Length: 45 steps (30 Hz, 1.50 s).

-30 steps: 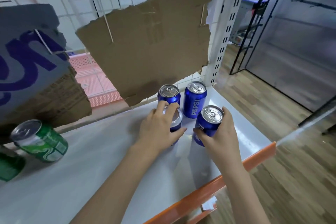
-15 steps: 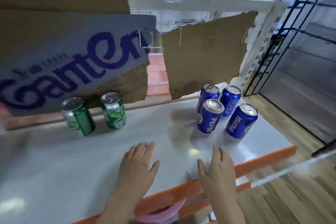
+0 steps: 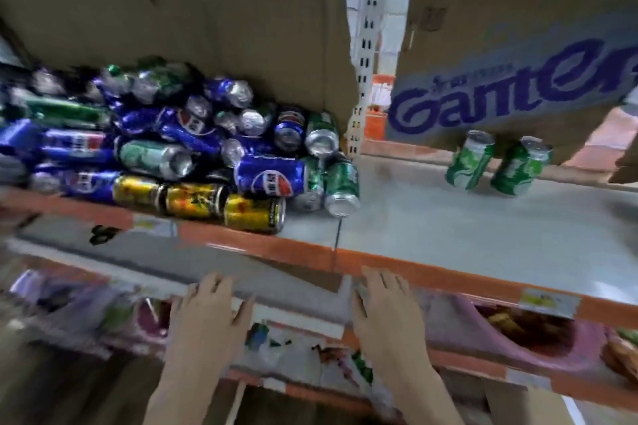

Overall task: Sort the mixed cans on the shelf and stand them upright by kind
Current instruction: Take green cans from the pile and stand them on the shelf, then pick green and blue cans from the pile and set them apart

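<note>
Right now we are looking along the shelf [image 3: 483,235], its pale surface edged by an orange front rail, with brown cardboard leaning at the back and a torn cardboard piece printed with "Ganten" [image 3: 511,93] hanging over the right part. Filling the left part of the shelf, we are seeing a heap of mixed cans [image 3: 165,141] lying on their sides and stacked on one another: blue Pepsi cans, green cans and, along the front edge, three yellow cans [image 3: 203,202] lying end to end. Well apart from the heap, on the right under the printed cardboard, two green cans [image 3: 497,166] are standing just beside each other; they are looking tilted in the blurred view, and we cannot tell whether they touch. Below the orange rail we are holding both hands out, palms down, carrying nothing. Our left hand [image 3: 210,317] is hovering with its fingers straight and spread, and our right hand [image 3: 386,314] is doing the same, its fingertips reaching up near the rail. Beneath the hands a lower shelf level is showing pink packets [image 3: 518,324], too blurred to make out.
</note>
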{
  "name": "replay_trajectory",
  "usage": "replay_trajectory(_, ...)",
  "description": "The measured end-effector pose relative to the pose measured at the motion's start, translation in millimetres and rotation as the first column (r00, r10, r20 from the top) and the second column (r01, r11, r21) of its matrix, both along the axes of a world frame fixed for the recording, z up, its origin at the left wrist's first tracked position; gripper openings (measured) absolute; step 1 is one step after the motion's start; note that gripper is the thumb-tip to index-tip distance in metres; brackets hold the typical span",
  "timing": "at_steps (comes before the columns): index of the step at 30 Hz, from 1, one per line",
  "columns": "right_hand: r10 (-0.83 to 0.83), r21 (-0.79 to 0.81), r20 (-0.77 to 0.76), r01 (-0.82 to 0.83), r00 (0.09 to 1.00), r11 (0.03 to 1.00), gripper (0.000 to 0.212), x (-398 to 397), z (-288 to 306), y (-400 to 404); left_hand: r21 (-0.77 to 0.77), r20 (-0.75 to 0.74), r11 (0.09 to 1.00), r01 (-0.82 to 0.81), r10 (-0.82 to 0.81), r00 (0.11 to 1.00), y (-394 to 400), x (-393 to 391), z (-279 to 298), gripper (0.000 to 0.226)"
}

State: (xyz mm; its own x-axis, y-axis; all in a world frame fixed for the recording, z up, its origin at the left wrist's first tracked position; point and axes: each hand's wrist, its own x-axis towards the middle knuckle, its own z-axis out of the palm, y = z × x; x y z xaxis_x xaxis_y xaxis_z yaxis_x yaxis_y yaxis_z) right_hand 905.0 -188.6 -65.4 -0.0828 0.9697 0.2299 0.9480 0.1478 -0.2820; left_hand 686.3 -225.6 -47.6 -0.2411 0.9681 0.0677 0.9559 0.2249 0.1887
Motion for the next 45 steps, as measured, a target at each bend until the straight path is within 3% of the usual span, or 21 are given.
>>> replay_trajectory(2, 0.050, 0.004, 0.057, -0.050, 0.997, 0.999, 0.035, -32, 4, 1, 0.023, -0.020, 0.998, -0.051, 0.051, 0.998, -18, -41, -3, 0.040)
replay_trajectory(6, 0.188, -0.011, 0.098, -0.188, 0.977, 0.982, 0.045, -85, 26, 4, 0.067, -0.039, 0.991, -0.113, 0.116, 0.992, -36, -94, 0, 0.039)
replay_trajectory(13, 0.306, 0.115, 0.027, -0.307, 0.952, 0.945, 0.043, -180, 21, 27, 0.024, 0.020, 0.978, -0.208, 0.207, 0.978, -36, -171, -14, 0.029)
replay_trajectory(17, 0.374, 0.178, -0.063, -0.358, 0.925, 0.917, 0.037, -244, 21, 53, 0.082, -0.011, 0.971, -0.223, 0.224, 0.974, -21, -225, -8, 0.021)
replay_trajectory(24, 0.485, 0.378, -0.182, -0.394, 0.856, 0.838, 0.028, -360, 64, 103, 0.256, 0.014, 0.914, -0.314, 0.321, 0.947, 23, -331, 46, 0.036)
replay_trajectory(27, 0.506, 0.392, -0.182, -0.410, 0.843, 0.824, 0.029, -395, 73, 117, 0.335, 0.040, 0.882, -0.330, 0.337, 0.941, 30, -361, 56, 0.029)
replay_trajectory(37, 0.518, 0.314, -0.152, -0.456, 0.842, 0.833, 0.034, -471, 59, 140, 0.277, 0.071, 0.895, -0.350, 0.344, 0.936, 42, -449, 28, 0.023)
replay_trajectory(45, 0.413, 0.354, -0.161, -0.339, 0.896, 0.872, 0.037, -563, 67, 147, 0.266, 0.154, 0.942, -0.203, 0.167, 0.974, 86, -556, 24, 0.037)
